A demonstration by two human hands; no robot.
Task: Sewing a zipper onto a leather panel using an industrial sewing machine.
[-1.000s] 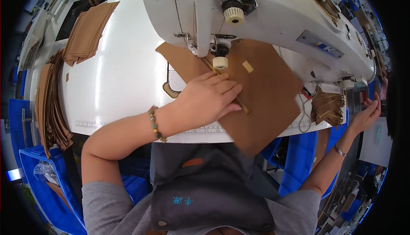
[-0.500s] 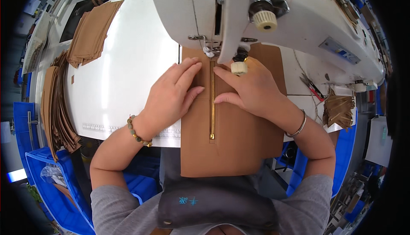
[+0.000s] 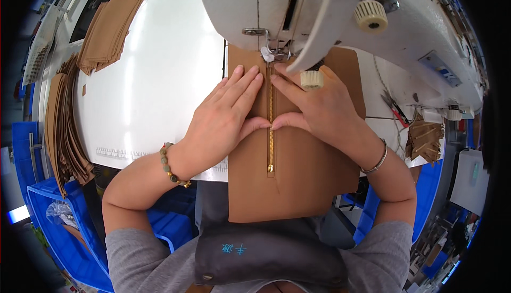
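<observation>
A brown fabric panel (image 3: 298, 192) lies under the presser foot (image 3: 269, 54) of a white sewing machine (image 3: 330, 16), with a gold zipper (image 3: 271, 149) running lengthwise in a narrow slot. My left hand (image 3: 223, 113) lies flat on the panel left of the zipper, fingers stretched toward the foot, thumb tip at the zipper. My right hand (image 3: 322, 107) lies on the panel to the right, fingers extended beside the zipper and partly behind a machine knob (image 3: 312, 79). The two thumb tips nearly meet over the zipper.
Stacked brown pieces (image 3: 109, 29) and a folded pile (image 3: 66, 122) lie at left on the white table (image 3: 138, 80). Red-handled scissors (image 3: 395, 109) and small brown zippered pieces (image 3: 423, 138) are at right. Blue bins (image 3: 58, 229) stand below both sides.
Since one second ago the panel has straightened lengthwise beneath the foot, and my right hand has come from the right onto it. Since half a second ago both thumbs have moved toward the zipper.
</observation>
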